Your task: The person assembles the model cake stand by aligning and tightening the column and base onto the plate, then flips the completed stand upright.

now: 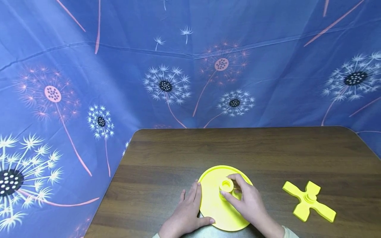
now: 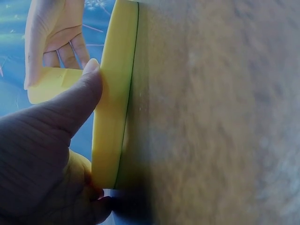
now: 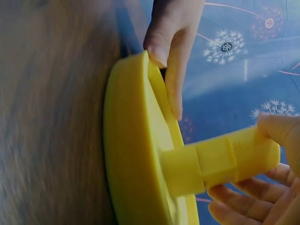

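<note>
Only the head view shows a cross (image 1: 310,198); left hand (image 1: 188,213) splays against the disc (image 1: 221,213), right (image 1: 249,201) pinches its post (image 3: 215,161).

Head view: we look from above, forward and down, over the table (image 1: 166,152) to the patterned cloth (image 1: 119,59); widest and farthest of the three. Left wrist view: we sit low and close by the left hand (image 1: 188,213), facing the yellow disc (image 2: 112,117) edge-on, tabletop upright at right. Right wrist view: we sit low and close by the right hand (image 1: 250,201), tabletop upright at left. Common to both wrist views: disc, yellow post (image 3: 215,161), both hands, cloth
</note>
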Motion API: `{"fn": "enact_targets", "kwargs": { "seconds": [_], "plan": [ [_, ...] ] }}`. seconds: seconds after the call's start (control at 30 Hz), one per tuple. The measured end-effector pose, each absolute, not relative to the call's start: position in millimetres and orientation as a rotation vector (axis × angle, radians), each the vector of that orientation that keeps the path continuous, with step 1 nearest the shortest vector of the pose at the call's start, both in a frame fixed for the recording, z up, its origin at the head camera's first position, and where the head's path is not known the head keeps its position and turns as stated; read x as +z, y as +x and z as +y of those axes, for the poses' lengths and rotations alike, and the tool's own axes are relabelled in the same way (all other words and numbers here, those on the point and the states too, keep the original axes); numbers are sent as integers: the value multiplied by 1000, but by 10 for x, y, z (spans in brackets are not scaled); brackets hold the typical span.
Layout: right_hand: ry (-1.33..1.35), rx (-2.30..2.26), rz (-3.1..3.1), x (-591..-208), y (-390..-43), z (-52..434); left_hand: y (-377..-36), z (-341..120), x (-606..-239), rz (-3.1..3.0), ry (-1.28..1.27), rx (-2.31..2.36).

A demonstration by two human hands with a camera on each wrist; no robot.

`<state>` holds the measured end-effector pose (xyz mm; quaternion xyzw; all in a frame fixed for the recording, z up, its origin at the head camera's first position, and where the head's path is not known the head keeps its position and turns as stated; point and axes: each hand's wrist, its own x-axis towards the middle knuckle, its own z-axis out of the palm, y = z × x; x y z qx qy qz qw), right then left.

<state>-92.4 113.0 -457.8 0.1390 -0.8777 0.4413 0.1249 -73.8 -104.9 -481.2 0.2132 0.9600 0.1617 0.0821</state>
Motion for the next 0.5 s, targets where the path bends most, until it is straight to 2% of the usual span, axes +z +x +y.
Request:
{"fn": "enact_targets", "kwargs": {
  "seconds": [0.23, 0.5],
  "plan": [
    [382, 1147, -2662, -4438, -855, 1416, -727, -1057, -4797, 2808, 613, 560],
    [93, 878, -2577, -4377, -627, 2317, -744, -1060, -4803, 2786, 627, 573]
  ]
}}
